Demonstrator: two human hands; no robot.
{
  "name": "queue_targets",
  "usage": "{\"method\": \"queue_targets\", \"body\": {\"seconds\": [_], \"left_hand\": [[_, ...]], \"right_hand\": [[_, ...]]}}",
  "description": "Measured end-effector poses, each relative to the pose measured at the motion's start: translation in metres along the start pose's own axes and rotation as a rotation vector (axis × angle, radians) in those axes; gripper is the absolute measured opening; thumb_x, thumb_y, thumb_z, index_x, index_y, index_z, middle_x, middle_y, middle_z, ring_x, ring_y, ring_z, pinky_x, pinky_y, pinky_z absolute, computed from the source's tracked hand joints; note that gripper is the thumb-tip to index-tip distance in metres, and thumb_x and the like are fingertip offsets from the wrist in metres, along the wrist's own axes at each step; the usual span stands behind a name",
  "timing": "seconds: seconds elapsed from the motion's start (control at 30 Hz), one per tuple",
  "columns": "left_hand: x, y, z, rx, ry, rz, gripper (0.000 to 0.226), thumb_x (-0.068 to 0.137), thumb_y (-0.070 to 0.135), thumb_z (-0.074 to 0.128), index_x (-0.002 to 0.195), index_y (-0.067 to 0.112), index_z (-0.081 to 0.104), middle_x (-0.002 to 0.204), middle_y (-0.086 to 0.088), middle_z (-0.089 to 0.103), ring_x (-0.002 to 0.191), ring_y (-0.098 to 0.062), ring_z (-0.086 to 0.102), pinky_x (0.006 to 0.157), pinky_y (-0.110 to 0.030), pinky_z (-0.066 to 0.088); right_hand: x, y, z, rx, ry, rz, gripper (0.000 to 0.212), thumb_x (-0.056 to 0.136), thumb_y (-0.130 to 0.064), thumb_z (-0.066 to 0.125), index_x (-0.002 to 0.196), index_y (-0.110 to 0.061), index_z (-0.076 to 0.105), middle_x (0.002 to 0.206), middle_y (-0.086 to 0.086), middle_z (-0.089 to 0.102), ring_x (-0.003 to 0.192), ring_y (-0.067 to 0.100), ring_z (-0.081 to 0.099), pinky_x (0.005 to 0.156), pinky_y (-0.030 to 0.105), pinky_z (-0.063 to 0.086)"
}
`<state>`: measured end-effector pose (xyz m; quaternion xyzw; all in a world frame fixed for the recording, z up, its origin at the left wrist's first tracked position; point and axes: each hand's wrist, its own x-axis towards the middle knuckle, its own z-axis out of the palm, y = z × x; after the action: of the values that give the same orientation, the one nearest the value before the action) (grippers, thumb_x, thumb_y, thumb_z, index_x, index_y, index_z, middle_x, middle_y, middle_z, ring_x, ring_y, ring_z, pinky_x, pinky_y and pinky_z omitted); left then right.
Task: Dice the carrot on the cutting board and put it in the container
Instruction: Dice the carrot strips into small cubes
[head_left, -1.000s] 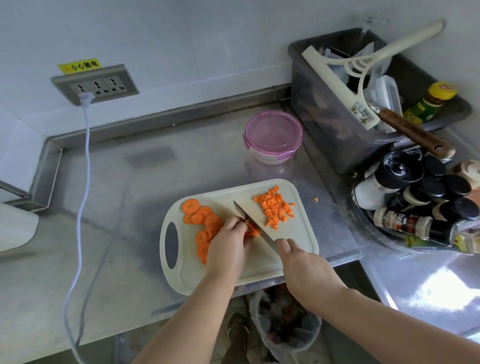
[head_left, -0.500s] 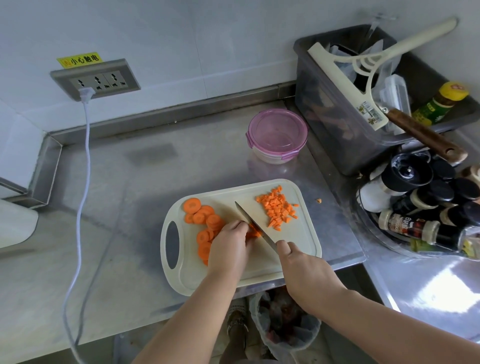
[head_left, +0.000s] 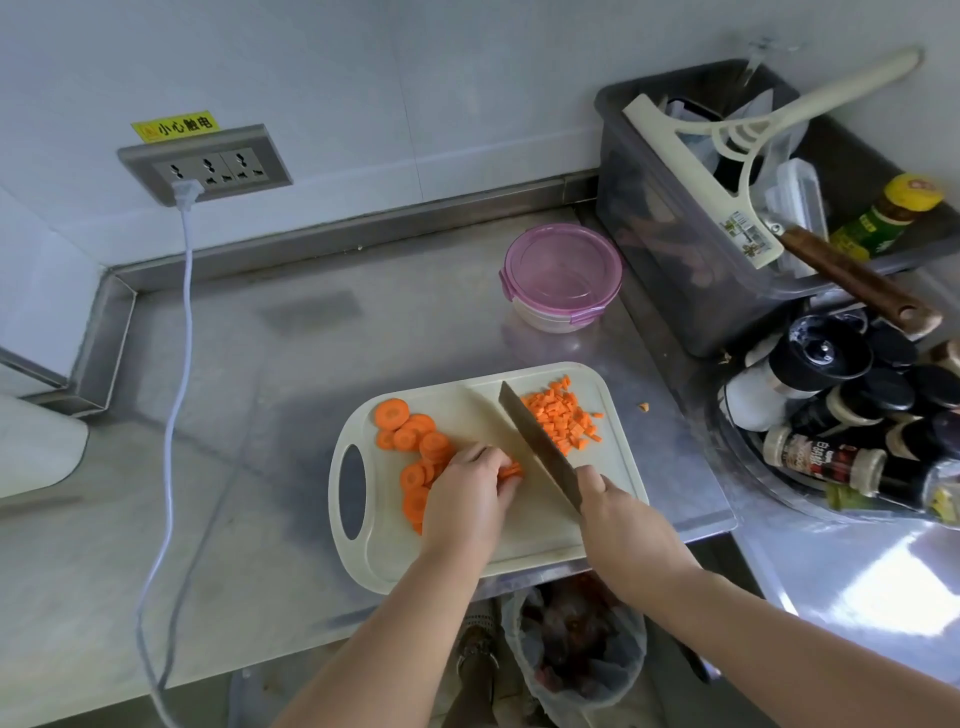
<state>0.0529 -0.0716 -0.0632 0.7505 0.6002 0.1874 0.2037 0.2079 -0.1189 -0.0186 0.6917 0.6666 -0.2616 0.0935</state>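
Note:
A cream cutting board (head_left: 613, 525) lies on the steel counter. Round carrot slices (head_left: 410, 436) are spread over its left half, and a heap of diced carrot (head_left: 563, 418) sits at its top right. My left hand (head_left: 470, 501) pinches a small stack of carrot slices (head_left: 511, 470) against the board. My right hand (head_left: 623, 525) grips the handle of a knife (head_left: 535, 441), whose blade lies between the stack and the diced heap. A round container with a pink lid (head_left: 561, 273) stands behind the board, closed.
A grey bin (head_left: 660, 249) with a squeegee and bottles stands at the back right. Spice bottles (head_left: 841, 405) crowd a bowl to the right. One carrot bit (head_left: 644, 407) lies on the counter. A white cable (head_left: 176, 395) runs from the wall socket. A trash bag (head_left: 576, 644) hangs below.
The knife blade has moved right, away from my left hand's fingers toward the diced heap. My left hand stays on the slices.

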Motion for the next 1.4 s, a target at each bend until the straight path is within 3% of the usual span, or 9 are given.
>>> {"method": "queue_targets", "body": {"seconds": [0.17,0.3,0.6,0.83,1.03,1.13,1.3,1.4], "left_hand": [[0.001,0.000,-0.005,-0.032,-0.016,-0.041,0.021,0.086,0.029,0.067,0.102,0.015,0.068,0.100,0.004,0.065,0.087,-0.013,0.062,0.069,-0.021,0.046],[0.002,-0.001,-0.008,-0.047,-0.027,-0.052,0.021,0.085,0.030,0.068,0.100,0.016,0.069,0.101,0.005,0.065,0.086,-0.013,0.063,0.069,-0.024,0.048],[0.000,-0.006,-0.017,-0.078,-0.020,-0.132,0.016,0.091,0.022,0.061,0.106,0.019,0.065,0.105,0.004,0.067,0.095,-0.014,0.064,0.079,-0.027,0.050],[0.009,-0.001,-0.017,-0.086,-0.098,-0.171,0.017,0.093,0.018,0.056,0.109,0.018,0.059,0.105,0.005,0.068,0.099,-0.015,0.063,0.081,-0.032,0.051],[0.004,-0.005,-0.019,-0.089,-0.030,-0.206,0.017,0.093,0.017,0.055,0.109,0.018,0.061,0.107,0.005,0.067,0.101,-0.016,0.062,0.085,-0.031,0.049],[0.002,-0.004,-0.020,-0.035,-0.045,-0.182,0.017,0.093,0.024,0.056,0.106,0.018,0.064,0.105,0.003,0.065,0.096,-0.016,0.062,0.079,-0.029,0.049],[0.000,-0.001,-0.019,-0.014,-0.053,-0.148,0.017,0.089,0.025,0.061,0.102,0.016,0.068,0.103,0.003,0.067,0.093,-0.015,0.062,0.073,-0.021,0.044],[0.001,-0.001,-0.019,-0.025,-0.059,-0.155,0.015,0.089,0.024,0.061,0.100,0.016,0.069,0.102,0.002,0.067,0.093,-0.016,0.062,0.071,-0.022,0.044]], "right_hand": [[-0.001,0.005,-0.003,-0.127,0.011,-0.053,0.039,0.090,-0.001,0.050,0.125,-0.014,0.039,0.096,-0.005,0.031,0.053,0.009,0.037,0.045,0.018,0.034],[-0.006,0.003,-0.002,-0.146,0.007,-0.069,0.038,0.088,0.001,0.046,0.122,-0.015,0.040,0.093,-0.004,0.030,0.052,0.009,0.033,0.042,0.019,0.026],[-0.018,-0.003,-0.001,-0.009,0.063,-0.069,0.037,0.090,0.001,0.044,0.121,-0.017,0.032,0.070,-0.010,0.028,0.049,0.014,0.040,0.041,0.024,0.032],[-0.023,-0.009,-0.003,-0.009,0.058,-0.086,0.038,0.095,-0.004,0.044,0.128,-0.017,0.031,0.073,-0.008,0.033,0.048,0.012,0.040,0.042,0.021,0.034],[-0.024,-0.011,-0.003,-0.003,0.058,-0.085,0.037,0.094,-0.003,0.043,0.126,-0.018,0.031,0.077,-0.006,0.036,0.048,0.013,0.039,0.042,0.021,0.033],[-0.025,-0.013,-0.002,-0.017,0.048,-0.091,0.039,0.091,-0.001,0.044,0.125,-0.018,0.031,0.083,-0.003,0.039,0.049,0.014,0.039,0.042,0.023,0.032],[-0.024,-0.015,0.001,-0.018,0.043,-0.097,0.041,0.091,-0.001,0.046,0.125,-0.018,0.031,0.086,-0.003,0.043,0.056,0.017,0.049,0.052,0.029,0.047],[-0.024,-0.016,0.003,-0.029,0.032,-0.097,0.041,0.089,0.001,0.047,0.124,-0.017,0.032,0.084,-0.003,0.039,0.053,0.016,0.045,0.044,0.026,0.038]]}}
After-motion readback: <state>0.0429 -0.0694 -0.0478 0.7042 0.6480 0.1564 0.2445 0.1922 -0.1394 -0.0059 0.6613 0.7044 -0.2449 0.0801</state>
